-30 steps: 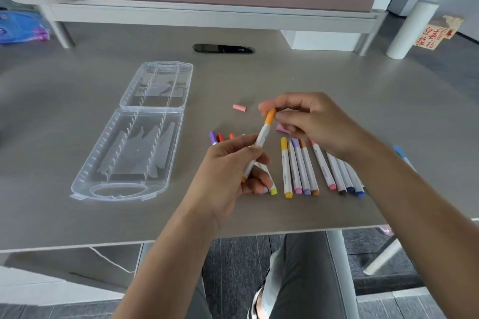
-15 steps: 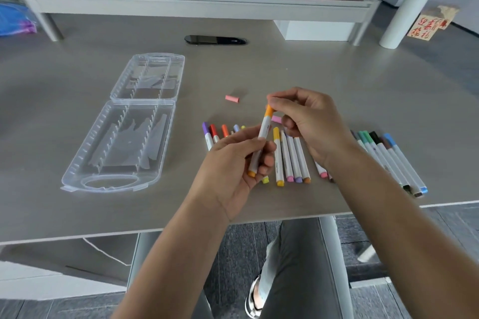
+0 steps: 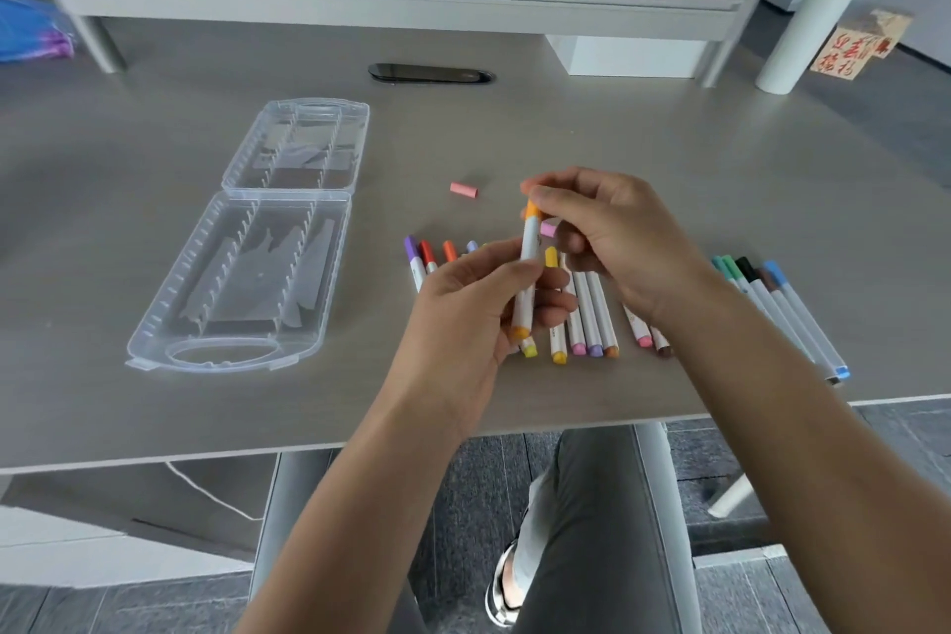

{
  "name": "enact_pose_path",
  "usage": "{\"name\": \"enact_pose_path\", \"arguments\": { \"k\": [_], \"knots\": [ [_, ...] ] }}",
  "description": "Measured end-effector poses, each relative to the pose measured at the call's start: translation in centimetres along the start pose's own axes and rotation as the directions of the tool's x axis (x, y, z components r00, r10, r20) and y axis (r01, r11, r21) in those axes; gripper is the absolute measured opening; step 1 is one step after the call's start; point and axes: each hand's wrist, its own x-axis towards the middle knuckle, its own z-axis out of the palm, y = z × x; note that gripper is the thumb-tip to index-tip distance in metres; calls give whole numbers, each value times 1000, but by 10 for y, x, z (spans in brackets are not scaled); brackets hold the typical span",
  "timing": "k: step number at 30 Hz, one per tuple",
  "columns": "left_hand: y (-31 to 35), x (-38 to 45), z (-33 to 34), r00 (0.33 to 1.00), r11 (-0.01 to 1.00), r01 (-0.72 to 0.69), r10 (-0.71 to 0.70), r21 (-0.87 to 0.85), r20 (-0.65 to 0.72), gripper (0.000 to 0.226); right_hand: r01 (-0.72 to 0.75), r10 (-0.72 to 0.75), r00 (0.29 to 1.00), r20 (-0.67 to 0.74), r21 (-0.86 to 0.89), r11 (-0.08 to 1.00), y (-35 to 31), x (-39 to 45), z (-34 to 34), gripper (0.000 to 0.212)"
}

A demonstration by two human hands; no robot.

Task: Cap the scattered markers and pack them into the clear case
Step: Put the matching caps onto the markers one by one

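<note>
Hands: our left hand [image 3: 478,319] grips the orange marker [image 3: 528,268] upright by its barrel, steadying it; our right hand [image 3: 607,242] pinches its orange cap [image 3: 533,210], apparently to seat it. Clear case [image 3: 242,273]: lying open, far left, ready for packing. Loose pink cap [image 3: 463,189]: beyond the hands. Remaining markers [image 3: 592,319]: spread on the surface [image 3: 669,144] beneath and right.

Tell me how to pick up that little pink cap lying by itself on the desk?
Pinch the pink cap across its round middle, coming straight down from above. It lies flat on its side on the desk, apart from the markers, so both long sides are free for finger and thumb.
</note>
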Motion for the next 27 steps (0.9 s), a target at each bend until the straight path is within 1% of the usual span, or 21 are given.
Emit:
{"name": "enact_pose_path", "arguments": {
  "k": [2,3,4,6,8,11,14,16,17,18,21,22,23,24,27],
  "knots": [
    [2,-3,-7,1000,1000,-14,14,-13,-19,16,-40,40,999,0,30,999,-4,9,-3,13],
    [3,-4,-12,998,1000,-29,28,-12,-55,18,-55,55,998,-21,6,998,-6,14,-6,11],
    [4,-4,-17,995,999,-43,42,-15,-94,20,-65,62,997,-41,-60,996,-7,17,-9,10],
    [8,-4,-25,987,997,-65,58,-39,-152,24,-60,50,998,-41,-276,959,-8,23,-11,9],
    [13,-7,-32,982,995,-78,65,-66,-176,22,-44,49,999,-4,-494,869,-4,25,-7,12],
    [20,-11,-38,982,991,-66,44,-116,-182,21,-7,34,999,21,-738,674,4,27,6,16],
    [23,-16,-42,983,992,-60,38,-113,-181,22,0,-40,999,-24,-862,508,8,24,17,16],
    [24,-18,-46,983,992,-62,42,-108,-177,22,8,-86,996,-32,-903,429,9,19,23,17],
    [24,-20,-48,984,992,-63,43,-110,-175,23,21,-106,994,-26,-906,422,8,16,25,17],
    [24,-22,-50,984,992,-64,44,-112,-174,23,40,-120,993,-16,-895,445,7,14,27,15],
    [24,-27,-57,984,991,-63,42,-120,-172,22,102,-110,993,45,-792,602,0,8,34,9],
    [24,-29,-60,984,991,-62,41,-122,-171,21,109,-88,994,68,-767,633,-2,5,38,9],
    [24,-30,-63,984,991,-62,40,-121,-174,21,109,-67,994,85,-763,637,-3,3,44,11],
    [24,-31,-66,983,991,-62,40,-119,-180,21,110,-59,994,94,-778,618,-4,1,49,13],
    [24,-37,-72,982,991,-62,40,-119,-183,22,95,-70,995,70,-866,490,-4,-1,61,16]
  ]
}}
